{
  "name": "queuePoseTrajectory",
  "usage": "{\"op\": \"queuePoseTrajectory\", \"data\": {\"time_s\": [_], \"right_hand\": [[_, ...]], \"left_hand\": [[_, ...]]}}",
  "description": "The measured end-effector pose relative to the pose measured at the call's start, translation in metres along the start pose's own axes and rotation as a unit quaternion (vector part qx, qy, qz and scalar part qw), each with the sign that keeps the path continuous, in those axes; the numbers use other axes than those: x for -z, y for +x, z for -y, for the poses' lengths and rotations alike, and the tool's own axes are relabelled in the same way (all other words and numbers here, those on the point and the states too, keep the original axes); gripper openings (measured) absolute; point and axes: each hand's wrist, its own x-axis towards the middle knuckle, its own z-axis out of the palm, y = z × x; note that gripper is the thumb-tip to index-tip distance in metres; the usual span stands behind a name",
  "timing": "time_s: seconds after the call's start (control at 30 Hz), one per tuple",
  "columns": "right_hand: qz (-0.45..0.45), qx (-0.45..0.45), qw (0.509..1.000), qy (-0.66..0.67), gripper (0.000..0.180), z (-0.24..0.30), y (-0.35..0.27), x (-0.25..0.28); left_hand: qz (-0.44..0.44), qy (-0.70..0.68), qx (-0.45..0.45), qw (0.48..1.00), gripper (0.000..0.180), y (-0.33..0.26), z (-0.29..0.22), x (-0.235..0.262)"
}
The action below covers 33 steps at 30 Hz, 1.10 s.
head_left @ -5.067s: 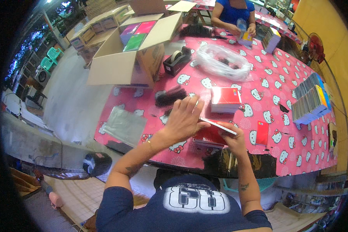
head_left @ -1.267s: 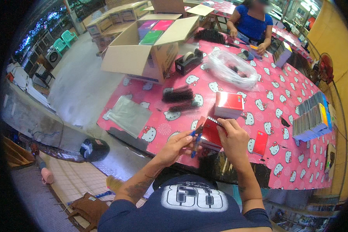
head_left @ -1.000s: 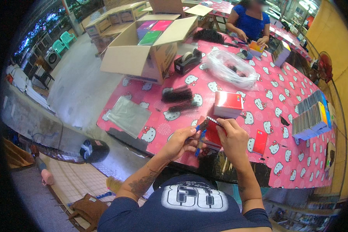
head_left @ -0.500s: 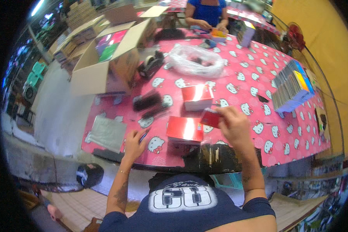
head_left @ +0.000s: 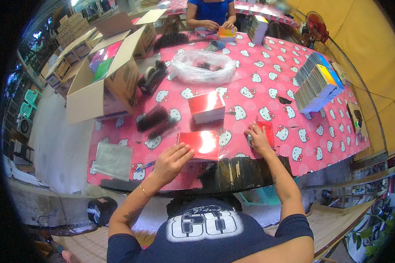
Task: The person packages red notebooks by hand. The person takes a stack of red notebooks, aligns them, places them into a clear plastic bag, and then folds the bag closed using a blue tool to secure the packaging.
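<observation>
A stack of red-covered booklets (head_left: 202, 142) lies near the table's front edge, its glossy top catching the light. My left hand (head_left: 175, 163) rests over the stack's left side, fingers stretched out flat. To the right, my right hand (head_left: 260, 139) is bent around the left edge of a single red booklet (head_left: 267, 131) low on the tabletop; its fingertips are partly hidden. Behind the near stack stands a second stack of red booklets (head_left: 206, 105). A blue pen (head_left: 145, 166) lies on the cloth beside my left wrist.
Black spiral coils (head_left: 156, 120) and a clear plastic sheet (head_left: 113, 160) lie left. Further off are an open carton (head_left: 118, 81), a tape dispenser (head_left: 152, 78) and a plastic bag (head_left: 202, 68). Spiral notebooks (head_left: 316, 87) stand right. Across the table, a person (head_left: 210, 13) handles a booklet.
My left hand has left the pen on the table and moved right onto the near stack. My right hand has lowered the red booklet to the tabletop, right of the stack.
</observation>
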Motion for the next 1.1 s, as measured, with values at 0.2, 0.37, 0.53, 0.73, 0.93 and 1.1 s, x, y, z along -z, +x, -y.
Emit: {"op": "queuePoseTrajectory", "data": {"time_s": [0.2, 0.37, 0.53, 0.73, 0.93, 1.1], "right_hand": [[-0.155, 0.092, 0.85, 0.495, 0.066, 0.146, 0.011, 0.084], [-0.04, 0.031, 0.753, 0.657, 0.059, 0.199, 0.023, 0.074], [-0.07, -0.002, 0.788, 0.612, 0.024, 0.197, 0.023, 0.065], [-0.049, -0.003, 0.783, 0.62, 0.02, 0.224, 0.03, 0.083], [-0.076, -0.04, 0.789, 0.609, 0.037, 0.238, 0.031, 0.093], [-0.013, -0.018, 0.797, 0.604, 0.034, 0.23, 0.032, 0.087]], "left_hand": [[-0.074, -0.047, 0.079, 0.993, 0.032, 0.044, 0.004, 0.039], [-0.042, -0.11, 0.092, 0.989, 0.03, 0.046, 0.015, 0.014], [-0.25, -0.262, 0.324, 0.874, 0.027, 0.035, 0.071, 0.005], [0.047, 0.16, 0.217, 0.962, 0.026, -0.058, 0.153, -0.106], [0.0, 0.15, 0.228, 0.962, 0.017, -0.054, 0.152, -0.092], [-0.095, 0.05, 0.299, 0.948, 0.028, -0.016, 0.111, -0.015]]}}
